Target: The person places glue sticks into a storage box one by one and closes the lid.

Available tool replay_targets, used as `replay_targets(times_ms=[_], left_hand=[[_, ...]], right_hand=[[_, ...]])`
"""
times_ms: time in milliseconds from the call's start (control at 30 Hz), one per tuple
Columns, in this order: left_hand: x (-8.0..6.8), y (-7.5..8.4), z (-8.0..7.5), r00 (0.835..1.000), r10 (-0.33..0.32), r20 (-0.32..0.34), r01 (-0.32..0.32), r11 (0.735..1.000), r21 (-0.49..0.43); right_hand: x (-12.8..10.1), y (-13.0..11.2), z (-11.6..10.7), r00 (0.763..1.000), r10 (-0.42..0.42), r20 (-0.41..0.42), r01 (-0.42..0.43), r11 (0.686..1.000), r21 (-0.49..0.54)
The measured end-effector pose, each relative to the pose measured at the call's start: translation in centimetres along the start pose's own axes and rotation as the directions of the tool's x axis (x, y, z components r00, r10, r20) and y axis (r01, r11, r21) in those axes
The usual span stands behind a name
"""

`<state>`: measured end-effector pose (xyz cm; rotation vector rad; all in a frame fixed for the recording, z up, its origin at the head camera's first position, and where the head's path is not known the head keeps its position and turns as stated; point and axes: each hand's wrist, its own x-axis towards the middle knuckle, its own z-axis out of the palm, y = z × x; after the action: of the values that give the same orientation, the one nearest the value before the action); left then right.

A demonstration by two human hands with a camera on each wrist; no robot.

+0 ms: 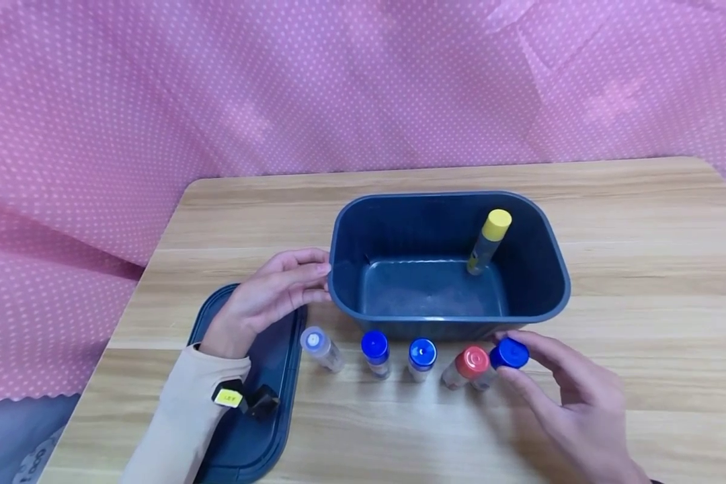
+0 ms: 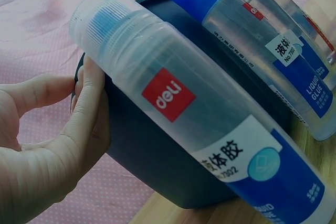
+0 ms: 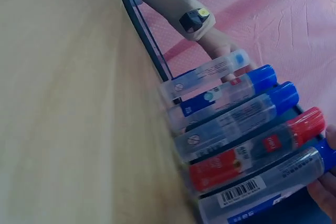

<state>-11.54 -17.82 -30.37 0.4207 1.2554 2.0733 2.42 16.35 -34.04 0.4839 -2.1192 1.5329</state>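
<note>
Head view showed your right hand [image 1: 571, 396] pinching the blue-capped glue bottle [image 1: 503, 359]'s slick, light cap; your left hand [image 1: 266, 299], fingers straight, touched the bin [image 1: 339, 269].

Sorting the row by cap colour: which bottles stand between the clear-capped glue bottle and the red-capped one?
In the head view, two blue-capped bottles stand between the clear-capped bottle and the red-capped bottle.

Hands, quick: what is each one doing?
Left hand: open, fingers resting against the blue tub.
Right hand: fingertips pinching the blue-capped glue bottle.
</note>
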Motion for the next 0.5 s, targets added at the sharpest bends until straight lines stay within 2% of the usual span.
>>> replay_targets(times_ms=[167, 267, 367, 500], left_hand=[[0.0, 0.0, -0.1, 1.000, -0.002, -0.005, 0.002, 1.000, 0.010], [0.0, 0.0, -0.1, 1.000, -0.003, -0.008, 0.003, 1.000, 0.010], [-0.1, 0.0, -0.2, 1.000, -0.007, -0.010, 0.007, 1.000, 0.006], [-0.1, 0.0, -0.2, 1.000, -0.005, -0.002, 0.005, 1.000, 0.001]], right_hand=[[0.9, -1.5, -0.9, 0.998, 0.014, 0.053, -0.012, 0.999, -0.041], [1.6, -1.9, -1.6, 0.996, -0.010, 0.083, 0.005, 0.998, 0.056], [2.3, -1.4, -2.3, 0.993, -0.060, 0.106, 0.033, 0.969, 0.244], [3.0, -0.8, -3.3, 0.987, -0.076, 0.139, 0.026, 0.943, 0.331]])
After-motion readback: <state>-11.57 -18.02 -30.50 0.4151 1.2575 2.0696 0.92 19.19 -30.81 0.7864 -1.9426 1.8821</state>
